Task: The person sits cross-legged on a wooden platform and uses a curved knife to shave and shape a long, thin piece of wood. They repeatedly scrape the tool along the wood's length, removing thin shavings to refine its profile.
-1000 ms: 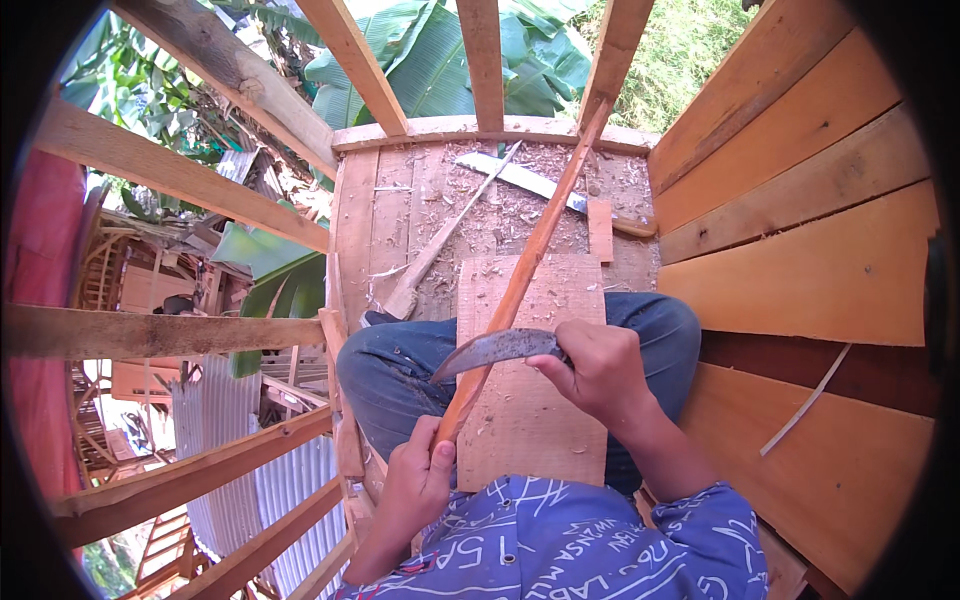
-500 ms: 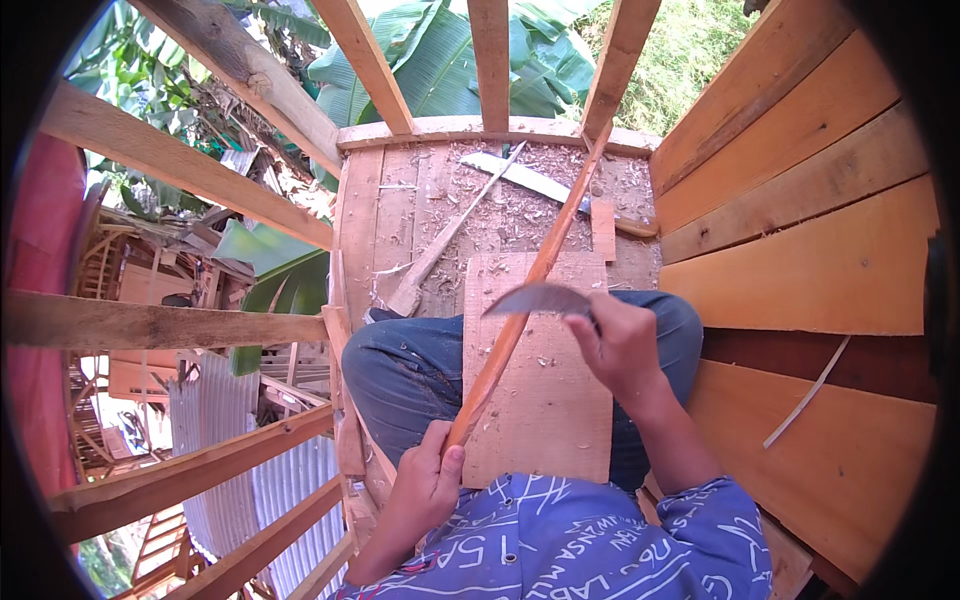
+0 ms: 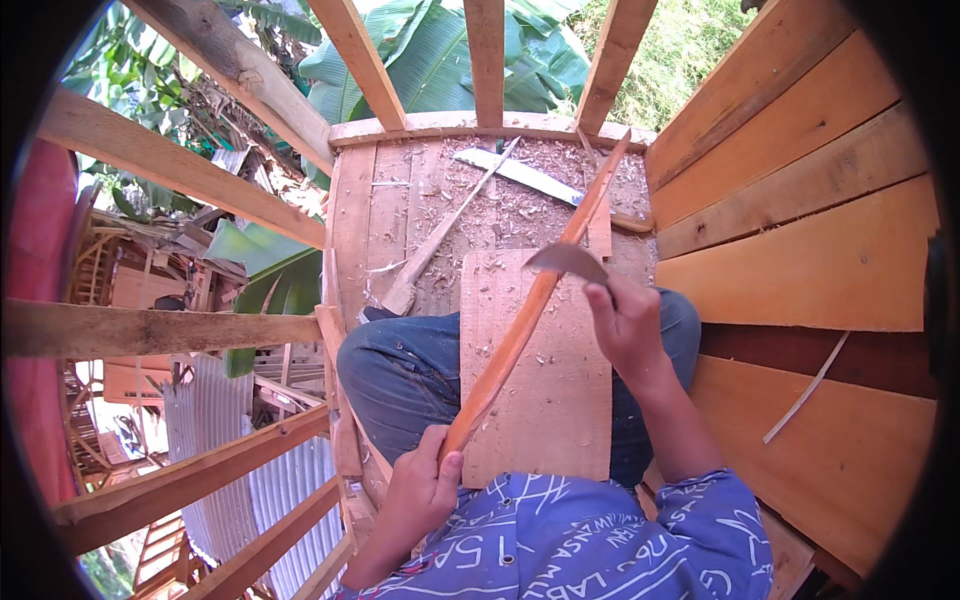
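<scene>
My left hand (image 3: pixel 428 480) is closed around the near end of a long reddish-brown wooden stick (image 3: pixel 513 355). From there the stick slants up and to the right over a flat wooden board (image 3: pixel 545 420) that lies across my lap, its far end tapering to a point. A curved knife (image 3: pixel 568 261) with a dark sickle-like blade is held in my right hand (image 3: pixel 630 315). Its blade crosses the stick above the middle and seems to touch it; the handle is hidden in my fingers.
Shavings cover the plank floor (image 3: pixel 420 200) ahead. A long-bladed saw or machete (image 3: pixel 530 180) lies there, beside a pale whittled stick (image 3: pixel 440 235). Wooden slats (image 3: pixel 180 325) fence the left and far sides; a plank wall (image 3: pixel 800 270) stands close on the right.
The curved knife has moved up and away from me along the stick with my right hand. The stick's far end has swung slightly right; my left hand keeps its grip.
</scene>
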A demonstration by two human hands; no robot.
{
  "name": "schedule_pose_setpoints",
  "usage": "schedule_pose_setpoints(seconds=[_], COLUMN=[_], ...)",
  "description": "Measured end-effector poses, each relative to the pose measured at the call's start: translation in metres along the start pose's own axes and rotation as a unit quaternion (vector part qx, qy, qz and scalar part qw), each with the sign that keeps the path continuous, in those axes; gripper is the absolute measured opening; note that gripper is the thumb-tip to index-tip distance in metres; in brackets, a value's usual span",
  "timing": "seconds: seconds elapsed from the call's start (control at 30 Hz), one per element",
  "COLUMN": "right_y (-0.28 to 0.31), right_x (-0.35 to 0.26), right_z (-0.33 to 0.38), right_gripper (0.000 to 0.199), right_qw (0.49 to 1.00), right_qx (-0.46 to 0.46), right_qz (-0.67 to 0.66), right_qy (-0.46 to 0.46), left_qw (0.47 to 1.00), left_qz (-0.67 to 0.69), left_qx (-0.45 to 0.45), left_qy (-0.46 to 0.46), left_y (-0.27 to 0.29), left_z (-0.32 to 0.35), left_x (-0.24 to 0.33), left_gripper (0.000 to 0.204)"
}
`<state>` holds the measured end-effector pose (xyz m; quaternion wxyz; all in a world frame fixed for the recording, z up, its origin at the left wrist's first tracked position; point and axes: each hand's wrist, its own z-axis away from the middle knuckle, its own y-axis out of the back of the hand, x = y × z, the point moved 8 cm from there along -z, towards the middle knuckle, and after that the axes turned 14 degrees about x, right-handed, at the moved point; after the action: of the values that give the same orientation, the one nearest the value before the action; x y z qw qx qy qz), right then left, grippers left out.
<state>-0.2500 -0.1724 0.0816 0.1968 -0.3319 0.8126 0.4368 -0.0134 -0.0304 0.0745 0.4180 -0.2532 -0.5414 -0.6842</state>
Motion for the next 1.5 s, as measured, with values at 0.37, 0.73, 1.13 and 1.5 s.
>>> schedule_pose_setpoints(seconds=[0.37, 0.73, 1.13, 1.5], right_y=[-0.003, 0.011, -0.002, -0.007], right_x=[0.003, 0.029, 0.007, 0.030], right_z=[-0.005, -0.020, -0.017, -0.005], right_gripper=[0.038, 0.039, 0.042, 0.039], right_qw=[0.998, 0.999, 0.997, 1.000], right_qx=[0.012, 0.038, 0.019, -0.009], right_qz=[-0.056, 0.000, 0.027, 0.009], right_qy=[-0.039, 0.039, 0.066, -0.016], left_qw=[1.000, 1.000, 1.000, 1.000], left_qz=[0.000, -0.005, -0.014, 0.005], left_qx=[-0.013, -0.026, -0.020, -0.006], left_qy=[0.011, 0.007, 0.004, -0.007], left_y=[0.004, 0.003, 0.009, 0.008], left_z=[0.000, -0.001, -0.008, -0.006], left_x=[-0.014, -0.014, -0.019, -0.023], left_gripper=[0.027, 0.028, 0.028, 0.028])
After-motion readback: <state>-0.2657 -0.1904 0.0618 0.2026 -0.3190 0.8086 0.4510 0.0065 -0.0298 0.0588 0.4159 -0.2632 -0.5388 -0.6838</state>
